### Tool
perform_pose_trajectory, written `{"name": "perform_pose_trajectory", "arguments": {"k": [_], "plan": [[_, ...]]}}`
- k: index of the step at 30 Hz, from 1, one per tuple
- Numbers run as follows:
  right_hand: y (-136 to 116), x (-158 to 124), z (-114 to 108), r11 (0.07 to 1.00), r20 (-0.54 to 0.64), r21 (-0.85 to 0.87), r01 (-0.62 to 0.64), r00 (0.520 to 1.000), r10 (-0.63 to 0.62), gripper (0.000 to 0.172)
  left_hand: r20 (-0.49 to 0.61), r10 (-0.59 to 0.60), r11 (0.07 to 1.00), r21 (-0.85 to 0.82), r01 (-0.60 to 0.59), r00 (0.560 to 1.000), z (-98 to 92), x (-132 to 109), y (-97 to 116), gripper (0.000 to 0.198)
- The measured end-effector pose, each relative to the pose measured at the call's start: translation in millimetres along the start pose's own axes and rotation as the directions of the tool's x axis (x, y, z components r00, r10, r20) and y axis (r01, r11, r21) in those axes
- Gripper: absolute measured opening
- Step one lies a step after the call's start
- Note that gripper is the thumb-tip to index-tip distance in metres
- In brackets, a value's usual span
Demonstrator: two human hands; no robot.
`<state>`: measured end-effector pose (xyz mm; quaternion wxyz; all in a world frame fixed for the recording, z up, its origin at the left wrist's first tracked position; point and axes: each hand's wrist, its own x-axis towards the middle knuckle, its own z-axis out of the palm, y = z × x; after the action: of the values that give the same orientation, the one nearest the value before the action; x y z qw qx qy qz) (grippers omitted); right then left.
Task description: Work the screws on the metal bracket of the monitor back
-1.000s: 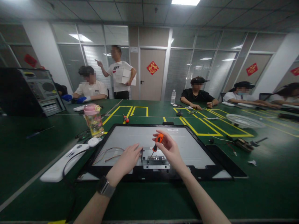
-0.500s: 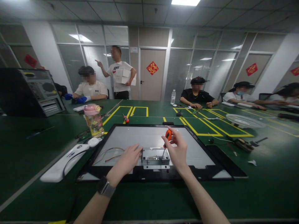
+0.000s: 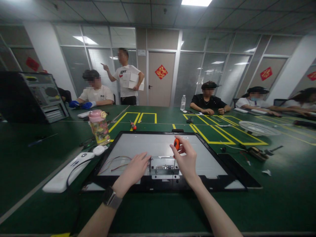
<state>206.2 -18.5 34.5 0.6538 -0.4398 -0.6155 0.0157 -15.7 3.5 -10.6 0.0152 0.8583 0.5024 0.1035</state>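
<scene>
A flat display panel [image 3: 207,159] with a black frame lies face-down or back-up, I cannot tell which, on the green table. Near its front edge sits a silver metal bracket [image 3: 160,162] with a hinge-like part. Fingers of my left hand [image 3: 135,167] stretch out flat, their tips at the bracket's left edge. Thumb and fingers of my right hand [image 3: 187,159] grip a screwdriver [image 3: 176,144] with an orange and black handle. Its shaft points down at the bracket's right side; the tip is hard to make out. Thin wires [image 3: 116,161] run left of the bracket.
Left of the panel are a white power strip [image 3: 66,174], a pink-lidded bottle [image 3: 100,128] and a computer case [image 3: 29,95]. To the right lie a black flat device [image 3: 239,171] and a brown tool [image 3: 256,153]. Several people sit or stand across the table.
The screwdriver stands more upright, its lower end shifted a little to the right. My right hand has turned slightly on the handle. My left hand stays in place.
</scene>
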Motion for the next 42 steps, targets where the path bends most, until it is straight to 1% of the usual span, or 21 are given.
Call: {"name": "perform_pose_trajectory", "arguments": {"k": [4, 9, 15, 21, 27, 30, 36, 39, 42], "plan": [[-2.1, -0.6, -0.4, 1.000, 0.018, -0.011, 0.014, 1.000, -0.014, 0.028, 0.000, -0.012, 1.000, 0.001, 0.012, 1.000, 1.4, -0.4, -0.2, 0.040], [-3.8, 0.8, -1.8, 1.000, -0.031, -0.008, 0.022, 0.999, -0.022, 0.026, -0.004, -0.004, 1.000, 0.000, 0.004, 1.000, 0.1, -0.9, 0.4, 0.040], [-3.1, 1.0, -0.7, 1.000, -0.002, -0.003, 0.013, 1.000, -0.013, 0.025, -0.013, -0.006, 0.999, -0.034, 0.006, 1.000, -0.6, -1.0, -1.2, 0.039], [-4.2, -0.7, -0.9, 0.999, 0.012, -0.023, 0.034, 0.999, -0.034, 0.023, -0.015, 0.004, 1.000, -0.012, -0.004, 1.000, -1.1, -0.8, -0.4, 0.039], [-4.9, -2.2, -2.2, 0.994, -0.048, -0.071, 0.080, 0.995, -0.084, 0.021, -0.030, 0.016, 1.000, -0.018, -0.016, 0.999, 0.6, -0.3, -1.4, 0.038], [-3.9, -1.6, -2.2, 0.995, -0.070, -0.069, 0.072, 0.995, -0.077, 0.022, -0.011, 0.005, 1.000, -0.024, -0.005, 1.000, -0.4, -0.8, -0.8, 0.039], [-4.6, -3.9, 1.2, 0.995, 0.051, -0.055, 0.081, 0.996, -0.078, 0.022, -0.005, -0.003, 1.000, -0.029, 0.003, 1.000, -5.7, -1.0, 3.3, 0.039], [-5.7, -5.1, 1.3, 0.995, 0.055, -0.052, 0.088, 0.995, -0.085, 0.022, -0.002, 0.005, 1.000, -0.030, -0.005, 1.000, -6.9, -1.2, 4.2, 0.039], [-5.7, -4.0, -0.2, 0.993, 0.027, -0.070, 0.095, 0.995, -0.093, 0.021, 0.004, 0.001, 1.000, -0.027, -0.001, 1.000, -6.9, -1.3, 4.1, 0.039]]}}
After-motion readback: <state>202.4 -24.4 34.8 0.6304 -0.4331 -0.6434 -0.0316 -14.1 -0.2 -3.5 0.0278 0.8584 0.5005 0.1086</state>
